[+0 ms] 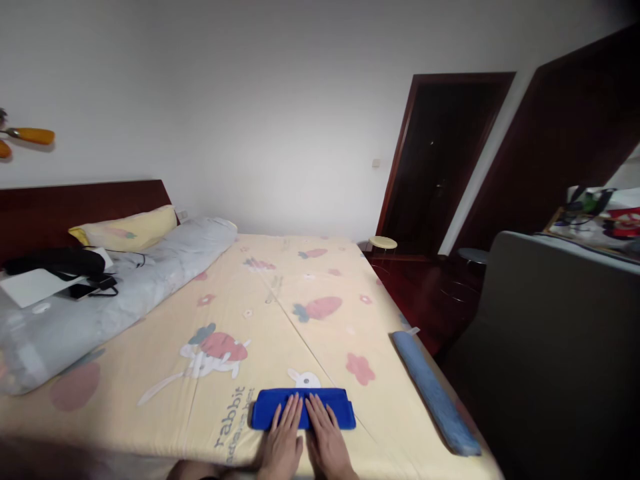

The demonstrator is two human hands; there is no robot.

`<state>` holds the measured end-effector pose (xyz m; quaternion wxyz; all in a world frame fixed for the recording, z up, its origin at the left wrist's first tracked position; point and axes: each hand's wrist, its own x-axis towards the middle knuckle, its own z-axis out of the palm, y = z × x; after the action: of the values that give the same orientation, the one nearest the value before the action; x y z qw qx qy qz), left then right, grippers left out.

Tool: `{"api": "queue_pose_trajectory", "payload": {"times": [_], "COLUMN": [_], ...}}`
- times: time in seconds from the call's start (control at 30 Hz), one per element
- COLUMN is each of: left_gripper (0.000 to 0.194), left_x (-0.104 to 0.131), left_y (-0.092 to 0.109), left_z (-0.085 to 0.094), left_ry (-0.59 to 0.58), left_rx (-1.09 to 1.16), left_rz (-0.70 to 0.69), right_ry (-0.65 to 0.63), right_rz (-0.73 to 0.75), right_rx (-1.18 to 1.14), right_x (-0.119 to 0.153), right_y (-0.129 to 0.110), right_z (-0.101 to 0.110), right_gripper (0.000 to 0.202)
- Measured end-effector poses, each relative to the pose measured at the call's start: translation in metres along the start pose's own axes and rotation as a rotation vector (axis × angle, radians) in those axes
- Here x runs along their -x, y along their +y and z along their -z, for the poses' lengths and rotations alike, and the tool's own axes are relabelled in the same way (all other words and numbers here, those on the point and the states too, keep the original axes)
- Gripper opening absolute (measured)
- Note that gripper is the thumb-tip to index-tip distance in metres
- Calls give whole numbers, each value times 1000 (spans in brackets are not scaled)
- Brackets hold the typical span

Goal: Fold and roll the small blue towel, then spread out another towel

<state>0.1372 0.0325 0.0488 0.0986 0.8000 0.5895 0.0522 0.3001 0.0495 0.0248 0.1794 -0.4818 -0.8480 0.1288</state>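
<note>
A folded dark blue cloth [340, 402] lies flat on the yellow printed bedsheet [280, 300] near the bed's front edge. My left hand [283, 437] rests palm down on the cloth's middle, fingers straight and slightly spread. My right hand [326, 437] lies right beside it, also flat on the cloth, fingers pointing away from me. Neither hand grips anything. A second, lighter blue cloth [434, 393], folded long and narrow, lies along the bed's right edge, apart from both hands.
A rolled grey quilt [125, 287] and a yellow pillow [127, 230] lie along the left side by the dark headboard, with a phone, cables and white paper on top. A grey panel [555, 347] stands at right. Small stools and dark doors are beyond the bed.
</note>
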Motion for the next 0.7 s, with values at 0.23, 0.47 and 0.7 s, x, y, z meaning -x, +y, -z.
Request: {"api": "queue_pose_trajectory", "payload": {"times": [0.23, 0.47, 0.7], "left_gripper": [72, 75, 80], "left_x": [21, 24, 32], "left_y": [-58, -68, -91], "left_z": [20, 11, 3], "left_ry": [92, 118, 161], "left_rx": [-79, -130, -105], "left_rz": [-18, 15, 55], "right_ry": [23, 25, -14], "right_rz": [-92, -170, -212], "right_rx": [37, 5, -45], "right_x": [29, 36, 32], "right_y": [46, 54, 66], "right_z": [36, 33, 33], "right_gripper": [58, 57, 68]}}
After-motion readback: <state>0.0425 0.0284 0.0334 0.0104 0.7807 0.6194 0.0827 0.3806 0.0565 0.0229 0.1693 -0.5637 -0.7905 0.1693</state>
